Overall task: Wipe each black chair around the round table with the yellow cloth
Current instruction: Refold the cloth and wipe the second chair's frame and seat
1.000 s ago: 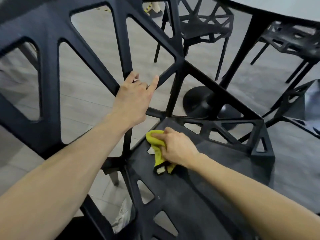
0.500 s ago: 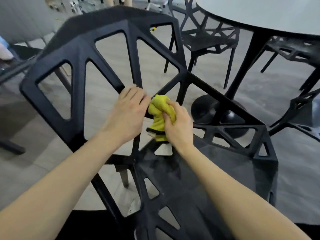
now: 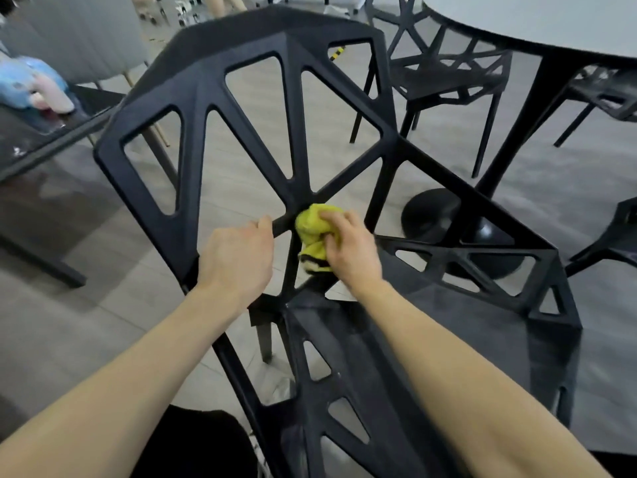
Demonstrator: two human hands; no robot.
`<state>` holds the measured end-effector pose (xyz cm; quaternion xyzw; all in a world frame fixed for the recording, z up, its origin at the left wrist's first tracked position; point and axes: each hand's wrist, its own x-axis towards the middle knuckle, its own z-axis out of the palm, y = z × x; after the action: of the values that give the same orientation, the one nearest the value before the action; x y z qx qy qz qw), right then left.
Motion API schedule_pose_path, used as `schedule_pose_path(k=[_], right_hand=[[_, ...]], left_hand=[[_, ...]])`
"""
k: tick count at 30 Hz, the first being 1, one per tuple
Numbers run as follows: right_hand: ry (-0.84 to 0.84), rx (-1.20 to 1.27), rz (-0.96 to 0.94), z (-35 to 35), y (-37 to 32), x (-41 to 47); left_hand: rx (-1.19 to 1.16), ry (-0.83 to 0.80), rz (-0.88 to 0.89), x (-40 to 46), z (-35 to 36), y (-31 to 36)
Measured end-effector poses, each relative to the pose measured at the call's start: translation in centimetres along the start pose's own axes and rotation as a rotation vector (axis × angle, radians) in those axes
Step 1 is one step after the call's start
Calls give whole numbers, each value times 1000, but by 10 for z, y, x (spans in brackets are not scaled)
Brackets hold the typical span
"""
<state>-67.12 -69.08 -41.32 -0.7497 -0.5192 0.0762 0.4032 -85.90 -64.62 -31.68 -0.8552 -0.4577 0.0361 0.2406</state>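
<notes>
Since a second ago the right hand (image 3: 348, 250) has lifted the yellow cloth (image 3: 315, 236) off the seat and up onto the backrest of the nearest black chair (image 3: 193, 139), where the slanted bars meet at a hub. The cloth is bunched up, and the fingers curl over it, pressing it against that junction. The left hand (image 3: 238, 257) has slid down from the higher bar; it now sits just left of the cloth, fingers hooked round a lower bar of the backrest, gripping it. The two hands are close together, nearly touching.

The chair's seat (image 3: 431, 339) stretches out below the right forearm, dark and a little dusty-looking. Beyond the backrest stands the round desk (image 3: 551, 25) on its black pedestal base (image 3: 434, 215), with a second black chair (image 3: 444, 77) tucked near it and another (image 3: 606, 94) at the right edge. Far left, a dark low desk (image 3: 51, 132) carries something pale blue and pink (image 3: 31, 84), too blurred to make out.
</notes>
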Motion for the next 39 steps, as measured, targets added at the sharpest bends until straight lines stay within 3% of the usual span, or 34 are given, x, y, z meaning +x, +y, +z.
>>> schedule_pose_path(k=[3,4,7,9,12,17,21,23,25,27,28,31,33,37,39], right_hand=[[10,-156,383,-25,32,20],[-7,-181,371,-30,30,25],[-16,-182,66,-31,6,24],[-138,-293,-50,-27,18,10],[-330,-495,8,-38,49,-2],[-180,-453,138,-13,16,-24],[-440,-373,-194,-7,6,-74],[-404,-490,-182,-29,33,-45],[-255,-649,-36,-43,61,-10],[-146,-645,90,-31,55,-5],[-153,-601,64,-18,39,-15],[-427,-455,-329,4,-2,-75],[-556,-423,-453,-8,-2,-78],[-356,-630,-76,-20,18,-42],[-388,-558,-136,-9,-4,-62]], left_hand=[[-16,3,1,3,2,1],[-16,3,4,3,4,1],[-43,-13,-10,6,8,1],[-48,-21,8,5,7,1],[-44,-12,5,5,7,1],[-25,-20,16,7,6,3],[-35,-28,58,7,6,1],[-54,-17,54,6,4,2],[-50,-44,24,6,2,1],[-53,-51,25,7,2,2],[-49,-52,16,6,1,3],[-75,-34,37,10,-1,1],[-109,-46,79,8,-1,-5],[-118,36,197,-32,-5,-25],[-239,133,261,-61,-3,-36]])
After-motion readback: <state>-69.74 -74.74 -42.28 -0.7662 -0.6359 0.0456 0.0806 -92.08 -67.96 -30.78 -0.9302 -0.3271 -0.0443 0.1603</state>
